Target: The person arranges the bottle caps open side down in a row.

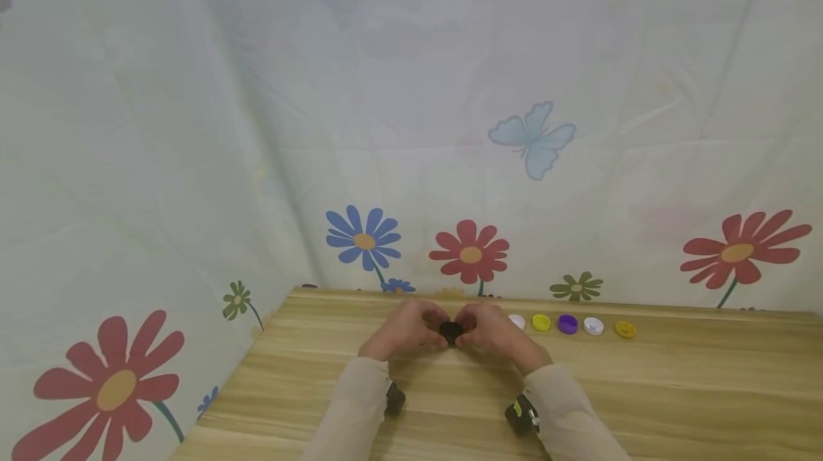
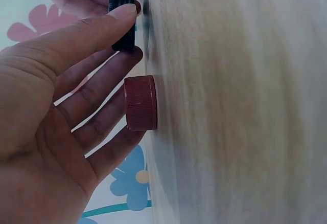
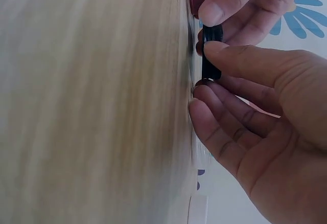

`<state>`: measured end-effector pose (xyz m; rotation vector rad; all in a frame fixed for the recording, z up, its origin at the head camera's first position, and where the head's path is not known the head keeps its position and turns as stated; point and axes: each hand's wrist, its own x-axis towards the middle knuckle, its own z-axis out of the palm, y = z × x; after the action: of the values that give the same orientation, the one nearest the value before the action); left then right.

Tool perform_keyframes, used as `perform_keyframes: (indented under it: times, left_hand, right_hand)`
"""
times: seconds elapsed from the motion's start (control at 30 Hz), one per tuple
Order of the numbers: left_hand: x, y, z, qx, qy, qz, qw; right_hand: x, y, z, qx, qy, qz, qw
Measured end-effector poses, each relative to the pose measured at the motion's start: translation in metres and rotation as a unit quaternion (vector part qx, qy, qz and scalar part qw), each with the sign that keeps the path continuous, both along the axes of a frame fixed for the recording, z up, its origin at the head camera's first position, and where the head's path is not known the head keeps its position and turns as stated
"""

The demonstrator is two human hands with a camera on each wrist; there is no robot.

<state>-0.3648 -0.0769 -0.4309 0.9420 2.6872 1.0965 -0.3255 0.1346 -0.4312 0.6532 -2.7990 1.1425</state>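
Observation:
A ribbed black bottle cap (image 1: 451, 333) is pinched between both hands, close over the wooden table. My left hand (image 1: 408, 326) holds its left side with thumb and fingertips; the right hand (image 1: 494, 331) grips the opposite side. In the right wrist view, both thumbs lie against the flat face of the black cap (image 3: 211, 63). Beside the left hand's lower fingers stands a ribbed dark red cap (image 2: 140, 103) on the table; the left hand hides it in the head view.
Right of the hands, a row of caps runs along the back of the table (image 1: 694, 375): white (image 1: 517, 321), yellow (image 1: 541, 322), purple (image 1: 568, 324), white (image 1: 594, 326) and orange (image 1: 626, 330). A flower-printed curtain (image 1: 411, 161) hangs behind.

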Motion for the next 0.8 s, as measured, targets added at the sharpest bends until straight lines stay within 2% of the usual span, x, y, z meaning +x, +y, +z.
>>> perform_keyframes:
  times: [0.37, 0.8]
  left_hand:
    - [0.004, 0.0016, 0.0019, -0.021, 0.013, 0.008, 0.9997]
    - [0.0041, 0.0009, -0.002, -0.037, 0.021, 0.026, 0.9987]
  right_hand:
    - [-0.0009, -0.0029, -0.0019, 0.009, 0.014, -0.003, 1.0]
    - [0.0003, -0.005, -0.0032, 0.008, 0.021, -0.005, 1.0]
